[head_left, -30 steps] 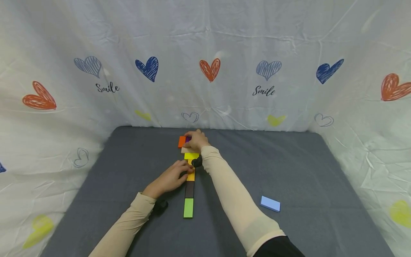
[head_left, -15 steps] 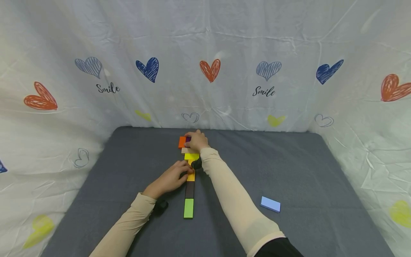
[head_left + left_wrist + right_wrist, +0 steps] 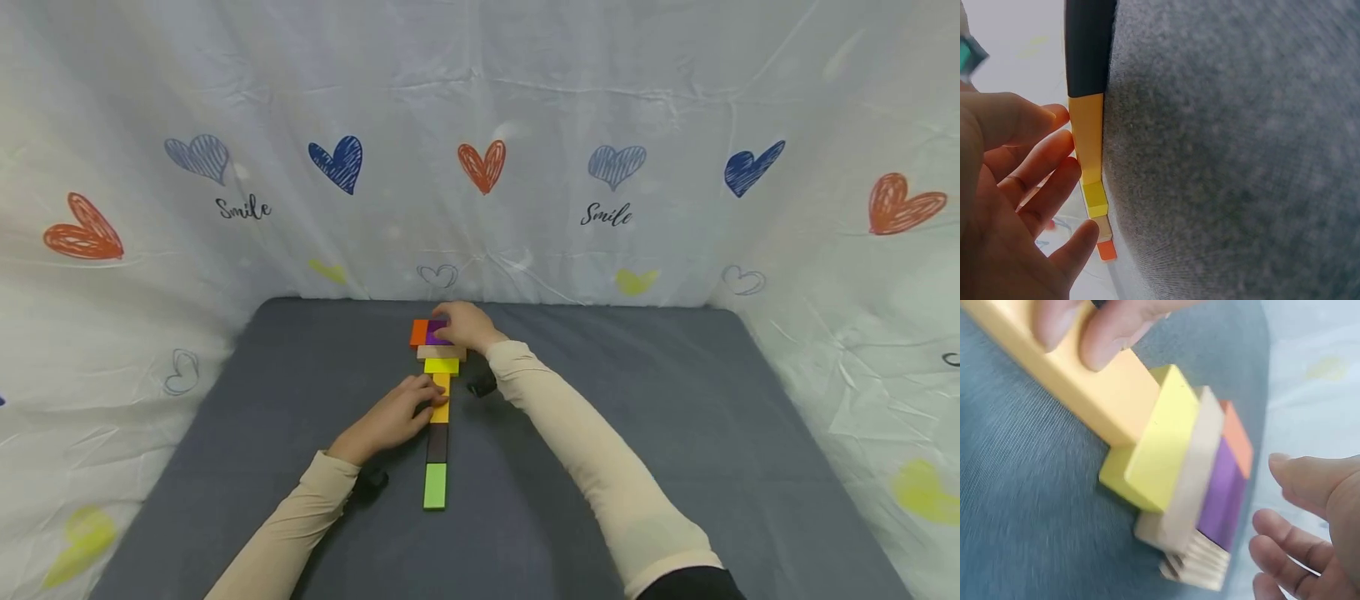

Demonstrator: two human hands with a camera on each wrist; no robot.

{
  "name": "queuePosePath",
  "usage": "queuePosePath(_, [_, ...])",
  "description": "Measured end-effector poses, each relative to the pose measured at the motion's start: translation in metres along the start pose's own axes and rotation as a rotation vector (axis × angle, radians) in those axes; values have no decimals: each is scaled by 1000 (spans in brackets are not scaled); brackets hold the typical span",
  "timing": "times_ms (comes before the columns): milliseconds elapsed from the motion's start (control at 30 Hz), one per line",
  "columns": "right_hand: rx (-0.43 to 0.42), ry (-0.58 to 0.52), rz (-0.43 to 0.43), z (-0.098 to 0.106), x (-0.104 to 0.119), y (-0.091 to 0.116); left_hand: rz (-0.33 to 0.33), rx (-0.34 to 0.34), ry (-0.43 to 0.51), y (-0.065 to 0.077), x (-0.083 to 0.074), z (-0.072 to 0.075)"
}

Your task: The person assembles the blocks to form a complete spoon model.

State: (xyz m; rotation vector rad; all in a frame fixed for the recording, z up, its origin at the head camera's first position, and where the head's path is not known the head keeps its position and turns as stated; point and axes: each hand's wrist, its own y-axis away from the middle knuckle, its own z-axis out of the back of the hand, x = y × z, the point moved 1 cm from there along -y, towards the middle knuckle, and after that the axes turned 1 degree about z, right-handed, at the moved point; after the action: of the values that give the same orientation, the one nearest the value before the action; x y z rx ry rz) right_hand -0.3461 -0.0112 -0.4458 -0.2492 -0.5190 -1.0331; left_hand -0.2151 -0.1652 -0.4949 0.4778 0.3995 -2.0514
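A row of flat coloured blocks runs along the cloth: light green (image 3: 435, 486), dark (image 3: 437, 443), orange-yellow (image 3: 1087, 134), yellow (image 3: 1163, 440), beige (image 3: 1194, 465). Beyond the beige lie orange (image 3: 419, 332) and purple (image 3: 1224, 490) blocks, with a ridged cream block (image 3: 1200, 562) beside the purple one. My left hand (image 3: 392, 421) rests its fingertips on the orange-yellow block, gripping nothing. Over the far right end, my right hand (image 3: 467, 327) hovers by the purple block. In the right wrist view its fingers are apart, holding nothing.
A dark grey cloth (image 3: 262, 433) covers the table. Behind it hangs a white curtain (image 3: 405, 233) printed with hearts. Dark wrist cameras hang under both wrists. My right sleeve (image 3: 585, 454) crosses the table's right half.
My right hand has drawn slightly right, off the purple block, showing more of it. My right forearm has swung right and covers where the light blue block lay. The left hand stays put.
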Motion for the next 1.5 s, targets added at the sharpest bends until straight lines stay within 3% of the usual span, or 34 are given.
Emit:
queuePosePath(233, [32,29,91,28,-15,39,27,14,-4,0,1,0])
queuePosePath(467, [10,23,161,45,-49,103,40,30,-4,0,0,0])
queuePosePath(733, [-103,-154,204,37,-108,192,51,34,-1,2,-1,-1])
queuePosePath(1067, [-204,-217,158,28,-162,283,49,24,0,1,-2,-2])
queuePosePath(1267, [-275,-237,146,20,-180,318,49,18,10,1,-1,-2])
queuePosePath(1500, [-323,-273,75,14,-187,338,39,13,9,0,-2,-1])
